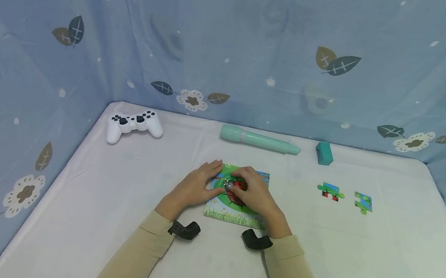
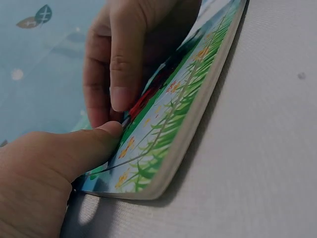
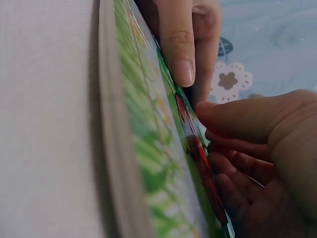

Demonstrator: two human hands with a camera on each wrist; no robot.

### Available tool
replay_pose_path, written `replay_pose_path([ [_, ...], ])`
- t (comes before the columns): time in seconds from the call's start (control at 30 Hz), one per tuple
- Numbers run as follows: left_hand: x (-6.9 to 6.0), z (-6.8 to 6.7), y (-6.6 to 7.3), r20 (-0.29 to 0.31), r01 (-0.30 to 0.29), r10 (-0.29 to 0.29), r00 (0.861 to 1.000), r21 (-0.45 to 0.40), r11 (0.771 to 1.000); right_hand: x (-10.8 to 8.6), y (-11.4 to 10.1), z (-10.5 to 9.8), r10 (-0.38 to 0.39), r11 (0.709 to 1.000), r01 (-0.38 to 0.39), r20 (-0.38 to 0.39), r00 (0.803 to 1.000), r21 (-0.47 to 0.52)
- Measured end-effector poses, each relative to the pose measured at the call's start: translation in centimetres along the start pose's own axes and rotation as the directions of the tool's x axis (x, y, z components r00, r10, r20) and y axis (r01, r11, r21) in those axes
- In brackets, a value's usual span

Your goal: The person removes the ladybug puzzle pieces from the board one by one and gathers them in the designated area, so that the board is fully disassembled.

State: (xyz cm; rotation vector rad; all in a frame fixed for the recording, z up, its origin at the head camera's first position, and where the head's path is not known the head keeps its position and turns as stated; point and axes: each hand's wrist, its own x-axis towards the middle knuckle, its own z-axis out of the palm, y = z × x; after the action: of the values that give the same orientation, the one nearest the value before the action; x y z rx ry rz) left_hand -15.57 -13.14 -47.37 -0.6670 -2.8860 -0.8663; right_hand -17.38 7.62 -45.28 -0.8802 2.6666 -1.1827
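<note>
A ladybug jigsaw puzzle (image 1: 233,213) in a square board lies flat, with grass and flowers along its near edge. My left hand (image 1: 193,185) rests at its left side, the thumb (image 2: 94,146) stretched over the picture and the fingers toward the far left corner. From the right, my right hand (image 1: 256,191) reaches over the ladybug (image 1: 236,199). Its bent thumb (image 3: 237,116) and fingers seem to pinch a puzzle piece at the ladybug; the hand hides most of that piece. Both thumb tips are close together.
Two loose puzzle pieces, one with red (image 1: 331,191) and one mostly blue-green (image 1: 364,202), lie to the right. Along the back are a white game controller (image 1: 134,125), a mint-green microphone-shaped object (image 1: 260,140) and a teal block (image 1: 324,154). Patterned blue cloth (image 1: 237,53) hangs behind the table.
</note>
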Motion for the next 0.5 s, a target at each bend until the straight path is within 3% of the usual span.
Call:
replay_pose_path([
  [0.5,0.07,-0.01,0.07,-0.009,-0.003,0.003,1.0,-0.012,1.0,0.08,0.24,0.85,-0.04,0.998,0.039,-0.021,0.999,-0.048],
])
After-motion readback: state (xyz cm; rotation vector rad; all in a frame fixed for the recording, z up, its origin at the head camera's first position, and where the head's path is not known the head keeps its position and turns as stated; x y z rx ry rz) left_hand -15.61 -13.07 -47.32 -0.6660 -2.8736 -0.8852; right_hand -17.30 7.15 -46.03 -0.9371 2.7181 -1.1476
